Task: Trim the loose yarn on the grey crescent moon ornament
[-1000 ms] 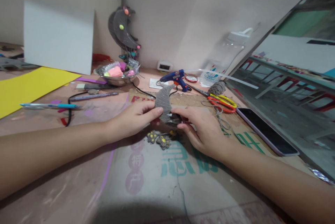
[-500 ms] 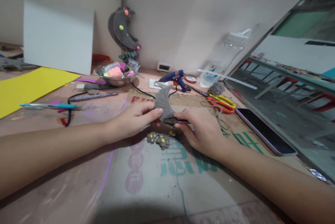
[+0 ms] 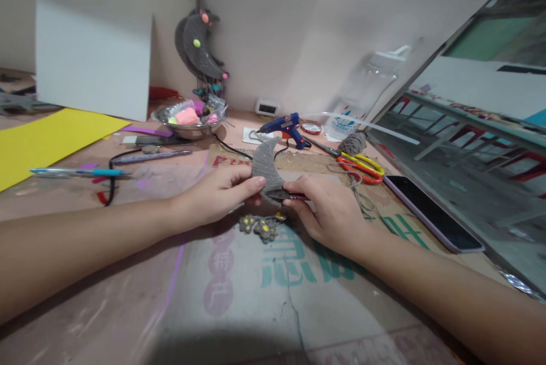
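A grey crescent-shaped piece wrapped in twine (image 3: 265, 168) stands upright over the cardboard sheet (image 3: 273, 274) in the middle of the table. My left hand (image 3: 217, 193) grips its left side with fingers closed on it. My right hand (image 3: 328, 208) pinches its lower right end, with fingers closed. Just below the hands lie small dark ornaments with yellow dots (image 3: 260, 227).
Behind are a blue glue gun (image 3: 285, 125), yellow and orange scissors (image 3: 362, 166), a twine ball (image 3: 353, 143), a phone (image 3: 430, 211), a metal bowl of coloured pieces (image 3: 190, 120), pens (image 3: 81, 172), yellow paper (image 3: 46, 140) and a finished crescent decoration (image 3: 200, 49) by the wall.
My right hand has slid slightly left along the crescent's lower end. The left hand and the crescent have barely moved.
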A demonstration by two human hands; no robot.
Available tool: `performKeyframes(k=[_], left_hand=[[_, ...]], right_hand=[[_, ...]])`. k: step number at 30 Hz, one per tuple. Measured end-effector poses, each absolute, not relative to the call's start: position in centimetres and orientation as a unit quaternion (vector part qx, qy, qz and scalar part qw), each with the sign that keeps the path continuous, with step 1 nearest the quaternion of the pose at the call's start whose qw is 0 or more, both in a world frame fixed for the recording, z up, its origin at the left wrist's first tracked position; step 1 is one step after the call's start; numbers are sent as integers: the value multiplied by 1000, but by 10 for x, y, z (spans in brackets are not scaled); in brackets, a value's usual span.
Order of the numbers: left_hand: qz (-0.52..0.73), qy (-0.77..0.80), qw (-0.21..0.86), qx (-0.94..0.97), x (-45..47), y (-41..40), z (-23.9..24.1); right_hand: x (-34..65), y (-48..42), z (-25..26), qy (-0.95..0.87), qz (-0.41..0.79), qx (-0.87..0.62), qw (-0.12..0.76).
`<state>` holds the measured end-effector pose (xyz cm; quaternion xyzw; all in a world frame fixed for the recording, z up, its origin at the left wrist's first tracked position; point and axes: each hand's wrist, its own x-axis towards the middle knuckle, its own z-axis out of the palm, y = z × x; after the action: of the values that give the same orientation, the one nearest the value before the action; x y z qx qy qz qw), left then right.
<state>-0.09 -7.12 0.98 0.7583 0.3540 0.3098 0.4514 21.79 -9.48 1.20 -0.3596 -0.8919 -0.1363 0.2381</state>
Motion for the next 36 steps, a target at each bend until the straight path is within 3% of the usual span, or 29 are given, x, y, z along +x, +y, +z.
performKeyframes(k=[17,36], left_hand=[[319,341,457,757,-2,-70,9],[328,335,479,742,-1,-70,8]], right_hand=[[222,-91,9,-880,-53,-386,273],[224,-89,10,-893,-151,-342,249]])
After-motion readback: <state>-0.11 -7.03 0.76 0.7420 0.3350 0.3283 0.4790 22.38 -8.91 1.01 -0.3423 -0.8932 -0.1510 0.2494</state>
